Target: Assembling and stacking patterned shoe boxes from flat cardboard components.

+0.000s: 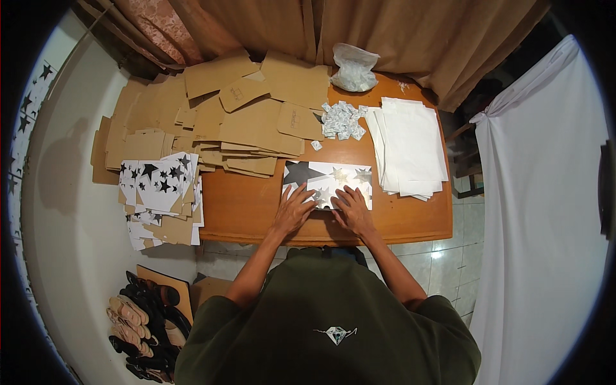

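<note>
Fingers (300,194) spreading, my open left hand (292,213) and open right hand (351,213) are resting on the near part of a white, rectangular cardboard box (326,172) printed with black and shiny pale stars. Neither hand is gripping; how hard I am pressing, I cannot tell.

The box is sitting at the centre of the frame, on a glossy orange-brown wooden table (237,218). Its top is looking flat and closed, so I am judging this one to be mostly shaped; whether anything is lying inside is not showing. It is the only formed one I am seeing.

Much is apparently still waiting. Left of centre, matte brown flat cardboard pieces (253,128) are lying in uneven, overlapping layers, their edges straight and stiff. At the left, star-printed white cardboard pieces (154,186) are forming a ragged stack, some showing bare brown patches. Above the box, small white square sachets (344,120) are lying in a loose heap, and beyond them a crinkled translucent plastic bag (354,70) is slumping on its rounded base. Right of centre, smooth white rectangular sheets (410,147) are fanning slightly out of line.

Farther out, brown folded curtains (398,38) are hanging across the top, and a softly creased white cloth (526,205) is draping down the right.
</note>
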Tool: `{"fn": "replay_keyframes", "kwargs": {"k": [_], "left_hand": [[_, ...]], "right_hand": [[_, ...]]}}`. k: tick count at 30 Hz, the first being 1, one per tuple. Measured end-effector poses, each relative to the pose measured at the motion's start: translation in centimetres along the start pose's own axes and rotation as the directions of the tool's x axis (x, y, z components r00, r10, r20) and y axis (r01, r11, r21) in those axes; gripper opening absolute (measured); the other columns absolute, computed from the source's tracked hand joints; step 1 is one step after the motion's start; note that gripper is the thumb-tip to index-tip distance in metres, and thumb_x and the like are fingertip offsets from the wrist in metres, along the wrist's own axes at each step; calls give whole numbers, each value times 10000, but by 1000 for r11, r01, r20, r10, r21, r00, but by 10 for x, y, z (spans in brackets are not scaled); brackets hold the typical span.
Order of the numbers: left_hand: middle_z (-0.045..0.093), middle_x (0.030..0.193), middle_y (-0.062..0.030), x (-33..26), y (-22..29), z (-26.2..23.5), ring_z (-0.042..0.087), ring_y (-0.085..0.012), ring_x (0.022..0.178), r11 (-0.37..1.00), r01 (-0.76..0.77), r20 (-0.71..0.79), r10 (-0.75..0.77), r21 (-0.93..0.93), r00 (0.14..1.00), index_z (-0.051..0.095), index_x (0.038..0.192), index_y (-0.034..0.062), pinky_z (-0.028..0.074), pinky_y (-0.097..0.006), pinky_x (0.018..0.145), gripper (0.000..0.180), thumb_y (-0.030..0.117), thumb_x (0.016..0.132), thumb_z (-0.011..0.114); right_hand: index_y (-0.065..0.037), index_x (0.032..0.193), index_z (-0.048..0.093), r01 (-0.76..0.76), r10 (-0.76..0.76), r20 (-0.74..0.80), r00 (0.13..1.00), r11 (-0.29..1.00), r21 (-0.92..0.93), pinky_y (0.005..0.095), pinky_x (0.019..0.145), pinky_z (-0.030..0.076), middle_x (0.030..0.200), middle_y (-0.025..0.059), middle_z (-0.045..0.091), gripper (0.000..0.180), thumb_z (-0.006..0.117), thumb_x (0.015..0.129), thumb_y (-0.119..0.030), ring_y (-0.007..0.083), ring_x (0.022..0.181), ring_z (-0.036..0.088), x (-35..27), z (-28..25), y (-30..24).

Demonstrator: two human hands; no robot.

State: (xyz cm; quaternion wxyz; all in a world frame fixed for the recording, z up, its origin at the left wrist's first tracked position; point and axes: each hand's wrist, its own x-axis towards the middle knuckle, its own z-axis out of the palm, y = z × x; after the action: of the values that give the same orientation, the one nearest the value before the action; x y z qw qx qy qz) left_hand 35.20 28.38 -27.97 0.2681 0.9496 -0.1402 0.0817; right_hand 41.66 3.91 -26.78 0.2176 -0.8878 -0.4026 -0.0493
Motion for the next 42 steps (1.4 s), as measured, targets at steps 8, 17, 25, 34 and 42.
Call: {"fn": "replay_keyframes", "kwargs": {"k": [8, 17, 25, 34, 42], "left_hand": [[610, 1358, -74, 3, 8, -2, 473, -282, 1405, 998, -55, 20, 56, -43, 998, 717, 1111, 100, 251, -598, 1195, 252, 86, 859, 727], [647, 1264, -80, 5, 9, 11, 528, -253, 1345, 996, -82, -55, 80, -38, 995, 722, 1045, 104, 282, -582, 1175, 221, 169, 844, 785], [666, 1235, -67, 6, 13, 13, 545, -249, 1323, 998, -62, -80, 60, -24, 995, 738, 1008, 108, 285, -572, 1170, 176, 175, 851, 783], [688, 1198, -60, 6, 13, 15, 564, -239, 1298, 996, -83, -124, 81, -16, 989, 752, 978, 100, 289, -566, 1160, 162, 192, 851, 789], [688, 1199, -52, 5, 11, 21, 568, -231, 1292, 996, -86, -115, 84, -13, 990, 756, 990, 100, 288, -567, 1161, 168, 182, 848, 791]], "right_hand": [[-86, 1196, 672, 131, -130, -18, 991, 987, 97, 551, 1188, 303, 1371, 107, 578, 359, 627, 841, -77, 321, 1368, 477, -13, 15, 1], [-67, 1171, 681, 234, -226, -102, 969, 969, 76, 558, 1154, 361, 1313, 122, 611, 346, 631, 831, -96, 333, 1322, 523, -11, 21, 1], [-51, 1073, 695, 302, -291, -187, 938, 953, 34, 550, 1094, 449, 1266, 136, 631, 266, 646, 819, -116, 365, 1273, 557, -13, 31, 6], [-46, 1079, 702, 320, -315, -181, 931, 947, -3, 512, 1089, 480, 1249, 134, 646, 291, 638, 800, -102, 355, 1262, 574, -13, 29, 9], [-5, 1144, 690, 301, -289, -175, 941, 952, 51, 460, 1107, 485, 1215, 148, 675, 407, 732, 748, -92, 322, 1242, 621, -11, 19, 11]]}}
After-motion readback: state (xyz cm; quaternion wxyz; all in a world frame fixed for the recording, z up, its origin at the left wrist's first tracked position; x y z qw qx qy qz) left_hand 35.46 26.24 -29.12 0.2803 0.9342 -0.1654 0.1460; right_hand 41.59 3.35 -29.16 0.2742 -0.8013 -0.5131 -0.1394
